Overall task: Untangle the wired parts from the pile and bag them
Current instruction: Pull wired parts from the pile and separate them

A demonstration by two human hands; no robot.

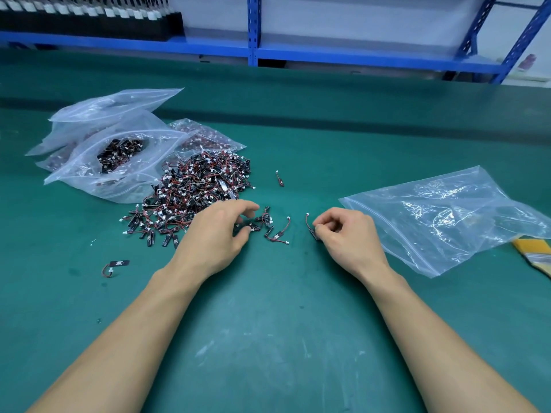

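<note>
A person sits at a green work mat [268, 323] with both bare forearms stretched out over it. The big pile of wired parts [196, 186], small black modules with red and black leads and white plugs, lies left of centre, its near edge just under the left hand [217, 231]. That hand is arched over a small tangle [256, 223] at the pile's right fringe, with the thumb and curled fingertips closing on it. The right hand [346, 234] is apart from the pile, its fingers curled in, pinching a single wired part [313, 231] whose thin lead curves up and away to the left of the knuckles. Between the two hands another loose part [278, 234] lies flat on the mat, touched by neither. A stray part [279, 178] sits alone beyond the hands, and one more [117, 265] rests near the left forearm. Behind the pile, several clear zip bags are heaped together, and the front open bag [119, 156] has a dark clump of parts inside. To the right of the right hand lies a crumpled clear zip bag [441, 216], just beside the hand; I cannot make out any parts inside. A yellow object [533, 251] pokes in at the right edge, partly under that bag. Blue shelving [252, 31] runs along the back.
</note>
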